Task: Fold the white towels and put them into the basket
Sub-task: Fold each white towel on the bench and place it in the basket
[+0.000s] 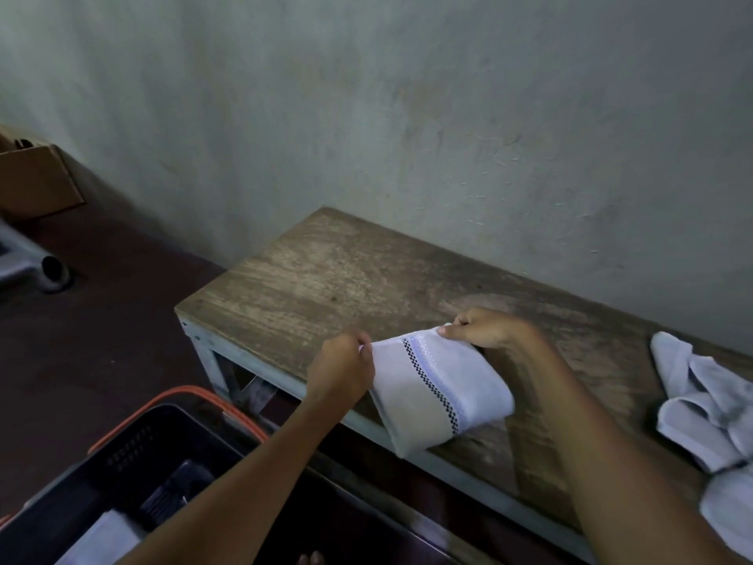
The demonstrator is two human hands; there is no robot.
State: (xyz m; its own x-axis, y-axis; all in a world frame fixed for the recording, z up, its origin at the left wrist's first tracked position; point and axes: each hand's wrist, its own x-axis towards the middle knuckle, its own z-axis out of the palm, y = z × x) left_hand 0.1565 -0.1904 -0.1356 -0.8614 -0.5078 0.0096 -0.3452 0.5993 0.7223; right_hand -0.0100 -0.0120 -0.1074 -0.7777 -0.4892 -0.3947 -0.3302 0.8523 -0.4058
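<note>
Behind my grip stands a plastered wall (366, 95), and under the grip is the wooden bench (326, 279) that carries everything. Below and to the left of my grip sits the dark basket (191, 395) with its orange rim, and a pale folded cloth (106, 536) lies in it. Well to the right of the grip, a heap of unfolded towels (701, 409) waits on the bench. Between my two hands is the folded towel (440, 385), white with a checked band, its near end hanging just over the bench's front edge. My left hand (340, 369) pinches its far left corner, fingers curled round the cloth. My right hand (485, 328) pinches the far right corner, thumb on top. I judge the towel light, soft and limp. It will sag, and the layers will slip open, if I lift it by the corners alone. Better, I think, to take it at the folded edges, fingers beneath and thumbs above, keeping the layers pressed together on the way to the basket.
</note>
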